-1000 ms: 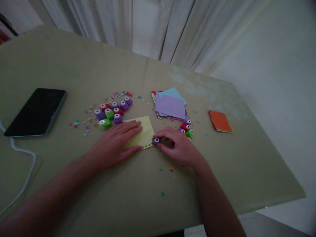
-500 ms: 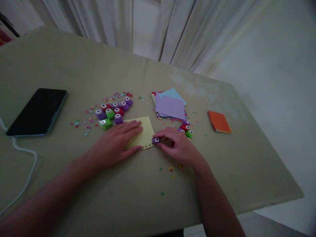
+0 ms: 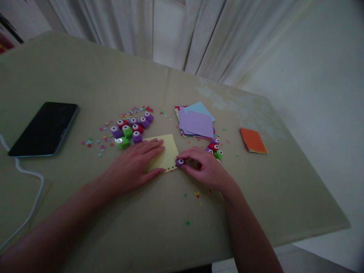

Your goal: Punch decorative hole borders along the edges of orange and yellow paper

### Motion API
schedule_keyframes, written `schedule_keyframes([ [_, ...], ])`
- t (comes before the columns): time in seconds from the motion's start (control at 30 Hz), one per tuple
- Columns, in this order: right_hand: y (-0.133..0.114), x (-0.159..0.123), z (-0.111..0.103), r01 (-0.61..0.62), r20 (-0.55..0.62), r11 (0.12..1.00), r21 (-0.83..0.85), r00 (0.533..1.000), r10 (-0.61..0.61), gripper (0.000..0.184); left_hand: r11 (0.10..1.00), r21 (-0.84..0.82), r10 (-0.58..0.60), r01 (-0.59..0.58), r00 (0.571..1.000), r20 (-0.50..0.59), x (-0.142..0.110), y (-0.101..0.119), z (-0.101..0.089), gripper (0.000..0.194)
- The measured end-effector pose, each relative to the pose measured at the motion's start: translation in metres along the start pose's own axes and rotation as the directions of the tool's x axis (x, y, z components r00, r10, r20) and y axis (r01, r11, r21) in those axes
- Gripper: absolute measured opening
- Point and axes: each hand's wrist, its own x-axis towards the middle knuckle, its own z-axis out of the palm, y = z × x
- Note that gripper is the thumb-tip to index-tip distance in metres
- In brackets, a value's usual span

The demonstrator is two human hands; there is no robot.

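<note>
A yellow sheet of paper [image 3: 167, 148] lies flat on the table, with a row of small punched holes along its near edge. My left hand [image 3: 139, 161] rests on the paper's left part, fingers stretched out. At the sheet's near right corner, a purple craft punch [image 3: 180, 162] is pinched between the thumb and fingers of my right hand [image 3: 206, 168]. Several purple, red and green craft punches [image 3: 127, 131] stand beyond my left hand. More craft punches [image 3: 218, 154] sit just past my right hand, which partly hides them.
A stack of coloured paper [image 3: 196, 123] lies behind the yellow sheet. An orange stack of paper [image 3: 254, 140] is at the right. A dark tablet [image 3: 44, 129] with a white cable [image 3: 40, 189] lies at the left. Paper confetti [image 3: 197, 194] is scattered about the table [image 3: 136, 235].
Both hands, the yellow paper and the purple craft punch look almost unchanged. The whole view has shifted very slightly.
</note>
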Motion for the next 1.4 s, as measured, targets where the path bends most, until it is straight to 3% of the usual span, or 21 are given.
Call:
schedule_keyframes([
  [0.13, -0.0024, -0.0006, -0.0011, -0.033, -0.009, 0.999, 0.01, 0.999, 0.033, 0.018, 1.0, 0.002, -0.002, 0.002, 1.0, -0.003, -0.0002, -0.0003, 0.0004, 0.066],
  [0.4, 0.0052, -0.005, -0.0024, -0.218, -0.092, 0.968, 0.124, 0.969, 0.23, 0.022, 1.0, -0.004, 0.028, -0.029, 0.999, -0.024, 0.0, -0.0002, 0.0022, 0.064],
  [0.57, 0.0028, -0.0021, -0.0018, -0.194, -0.035, 0.974, 0.116, 0.979, 0.199, 0.021, 1.0, -0.006, 0.009, -0.009, 1.0, -0.016, 0.0009, -0.0005, 0.0028, 0.065],
  [1.03, 0.0064, -0.0022, -0.0003, -0.145, -0.012, 0.982, 0.124, 0.989, 0.147, 0.018, 1.0, -0.011, 0.025, -0.025, 1.0, 0.004, 0.0041, -0.0016, 0.0022, 0.059],
  [1.4, 0.0062, -0.003, -0.0027, -0.199, -0.036, 0.959, 0.203, 0.977, 0.21, 0.022, 0.999, 0.011, 0.03, -0.03, 0.999, 0.026, 0.0043, -0.0042, 0.0022, 0.059],
])
